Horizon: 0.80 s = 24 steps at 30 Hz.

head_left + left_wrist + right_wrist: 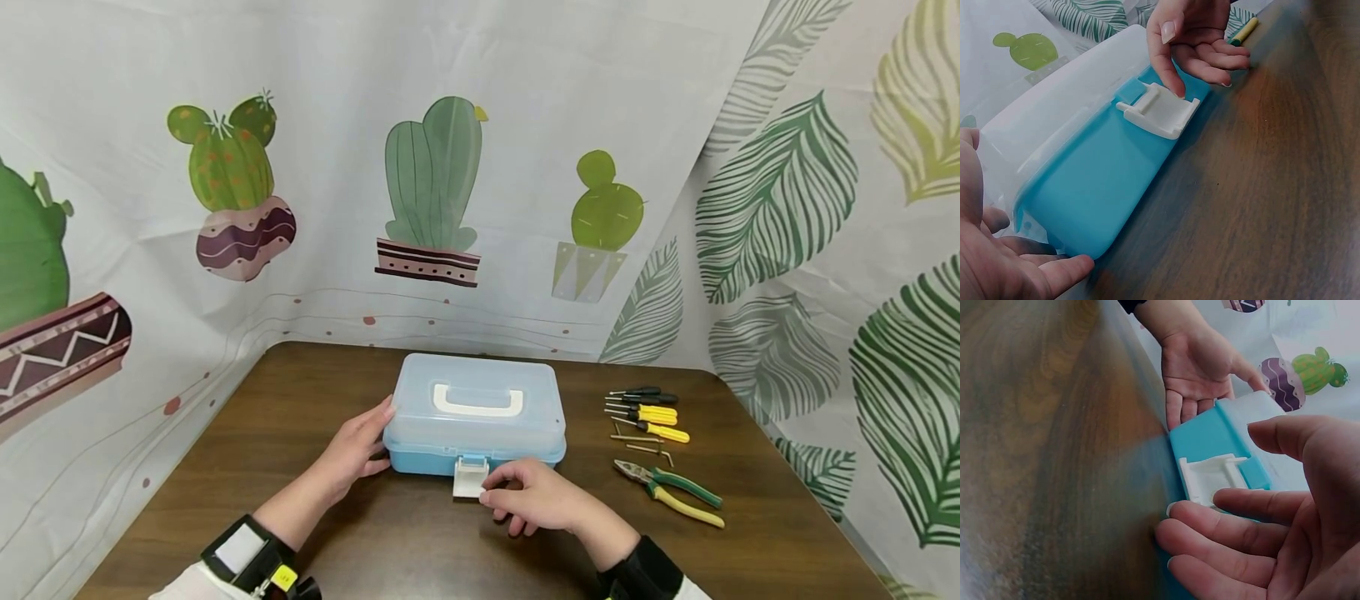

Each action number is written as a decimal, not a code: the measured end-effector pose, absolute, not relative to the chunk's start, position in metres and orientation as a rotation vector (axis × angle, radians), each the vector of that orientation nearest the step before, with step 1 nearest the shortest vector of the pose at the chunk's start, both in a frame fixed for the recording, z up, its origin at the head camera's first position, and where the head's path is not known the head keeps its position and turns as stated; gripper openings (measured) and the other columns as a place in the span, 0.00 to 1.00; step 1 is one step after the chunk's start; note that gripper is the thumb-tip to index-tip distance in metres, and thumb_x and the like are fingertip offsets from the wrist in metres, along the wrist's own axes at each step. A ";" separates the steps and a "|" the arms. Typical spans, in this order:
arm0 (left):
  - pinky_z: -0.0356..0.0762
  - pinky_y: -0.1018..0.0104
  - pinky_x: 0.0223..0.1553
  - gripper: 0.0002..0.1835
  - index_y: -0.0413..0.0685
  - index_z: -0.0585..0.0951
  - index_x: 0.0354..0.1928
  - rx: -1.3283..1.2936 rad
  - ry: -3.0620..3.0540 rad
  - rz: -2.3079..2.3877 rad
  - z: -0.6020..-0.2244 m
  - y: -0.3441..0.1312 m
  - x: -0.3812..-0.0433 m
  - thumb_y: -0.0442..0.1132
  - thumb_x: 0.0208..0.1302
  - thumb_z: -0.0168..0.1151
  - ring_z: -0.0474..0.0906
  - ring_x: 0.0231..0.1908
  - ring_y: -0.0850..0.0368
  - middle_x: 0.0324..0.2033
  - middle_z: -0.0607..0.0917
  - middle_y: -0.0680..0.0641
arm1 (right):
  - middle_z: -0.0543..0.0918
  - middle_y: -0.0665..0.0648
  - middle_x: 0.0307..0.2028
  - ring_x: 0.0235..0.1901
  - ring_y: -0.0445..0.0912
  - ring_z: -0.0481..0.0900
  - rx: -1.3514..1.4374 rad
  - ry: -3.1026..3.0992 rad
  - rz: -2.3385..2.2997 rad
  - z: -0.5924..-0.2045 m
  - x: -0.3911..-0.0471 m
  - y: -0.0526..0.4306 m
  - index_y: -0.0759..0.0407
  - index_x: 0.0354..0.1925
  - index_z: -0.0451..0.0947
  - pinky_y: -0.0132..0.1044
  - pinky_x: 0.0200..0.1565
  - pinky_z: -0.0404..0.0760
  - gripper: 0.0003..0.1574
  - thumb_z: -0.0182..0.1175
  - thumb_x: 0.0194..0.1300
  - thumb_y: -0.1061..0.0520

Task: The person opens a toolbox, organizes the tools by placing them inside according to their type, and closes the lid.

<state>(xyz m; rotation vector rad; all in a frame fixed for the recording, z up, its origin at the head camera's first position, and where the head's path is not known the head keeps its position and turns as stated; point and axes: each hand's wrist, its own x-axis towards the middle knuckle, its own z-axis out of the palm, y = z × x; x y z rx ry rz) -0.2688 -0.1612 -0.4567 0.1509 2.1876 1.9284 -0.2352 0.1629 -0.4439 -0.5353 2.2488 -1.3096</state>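
Note:
A toolbox (480,432) with a light blue base and cloudy, see-through lid sits on the table, lid down. On its front the white latch (471,481) is swung outward from the lid, seen also in the left wrist view. My left hand (351,448) rests against the box's left end, thumb up by the lid and fingers low along the base. At the latch's right edge, my right hand (542,498) touches it with the index fingertip. Its thumb (1282,434) stands apart from the latch in the right wrist view, and the other fingers are loosely bent.
Right of the box, on the brown table (300,400), lie several screwdrivers (652,415) with black or yellow handles. Below them are hex keys (648,451) and pliers (675,492) with green and yellow grips. A printed cloth (322,208) hangs behind the table.

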 end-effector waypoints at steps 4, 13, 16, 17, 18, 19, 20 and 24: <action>0.74 0.36 0.64 0.41 0.61 0.56 0.82 0.142 2.190 1.929 -0.456 -0.161 -0.269 0.70 0.75 0.45 0.57 0.75 0.24 0.81 0.54 0.37 | 0.89 0.58 0.30 0.20 0.45 0.83 -0.535 2.252 -1.297 -0.446 -0.236 0.163 0.58 0.54 0.83 0.37 0.20 0.80 0.23 0.65 0.69 0.45; 0.75 0.35 0.64 0.41 0.59 0.56 0.82 0.138 2.206 1.919 -0.456 -0.161 -0.268 0.70 0.75 0.45 0.58 0.74 0.24 0.81 0.54 0.36 | 0.90 0.58 0.29 0.20 0.44 0.84 -0.555 2.254 -1.246 -0.449 -0.238 0.164 0.57 0.62 0.80 0.36 0.18 0.78 0.30 0.63 0.70 0.43; 0.75 0.35 0.63 0.41 0.59 0.56 0.82 0.141 2.211 1.918 -0.456 -0.161 -0.269 0.70 0.75 0.45 0.58 0.74 0.24 0.81 0.54 0.36 | 0.90 0.57 0.29 0.20 0.45 0.84 -0.556 2.253 -1.235 -0.450 -0.239 0.165 0.56 0.64 0.78 0.37 0.18 0.78 0.31 0.63 0.70 0.42; 0.75 0.35 0.63 0.41 0.59 0.56 0.82 0.141 2.213 1.917 -0.456 -0.161 -0.269 0.70 0.75 0.44 0.58 0.74 0.24 0.81 0.54 0.36 | 0.90 0.57 0.28 0.20 0.45 0.84 -0.555 2.252 -1.231 -0.450 -0.239 0.165 0.55 0.65 0.78 0.37 0.18 0.78 0.31 0.63 0.70 0.42; 0.75 0.35 0.63 0.41 0.60 0.56 0.82 0.139 2.213 1.918 -0.456 -0.160 -0.269 0.70 0.75 0.45 0.58 0.74 0.24 0.81 0.55 0.36 | 0.90 0.57 0.28 0.20 0.45 0.84 -0.553 2.251 -1.228 -0.450 -0.239 0.166 0.55 0.65 0.78 0.37 0.17 0.77 0.32 0.63 0.70 0.42; 0.75 0.35 0.63 0.41 0.59 0.56 0.82 0.139 2.213 1.918 -0.456 -0.160 -0.269 0.70 0.75 0.45 0.58 0.74 0.24 0.81 0.55 0.36 | 0.90 0.57 0.28 0.19 0.45 0.84 -0.552 2.249 -1.226 -0.450 -0.239 0.166 0.55 0.65 0.78 0.37 0.17 0.77 0.32 0.63 0.70 0.41; 0.75 0.35 0.63 0.41 0.59 0.56 0.82 0.137 2.212 1.920 -0.456 -0.160 -0.269 0.70 0.75 0.45 0.58 0.74 0.24 0.81 0.55 0.36 | 0.90 0.57 0.28 0.19 0.45 0.84 -0.550 2.247 -1.225 -0.451 -0.239 0.166 0.54 0.65 0.78 0.37 0.17 0.77 0.32 0.63 0.70 0.41; 0.76 0.36 0.63 0.41 0.59 0.56 0.82 0.135 2.209 1.924 -0.456 -0.160 -0.268 0.69 0.75 0.45 0.58 0.74 0.24 0.81 0.55 0.36 | 0.89 0.57 0.27 0.19 0.45 0.83 -0.545 2.246 -1.222 -0.452 -0.240 0.166 0.54 0.65 0.78 0.37 0.17 0.77 0.32 0.63 0.70 0.41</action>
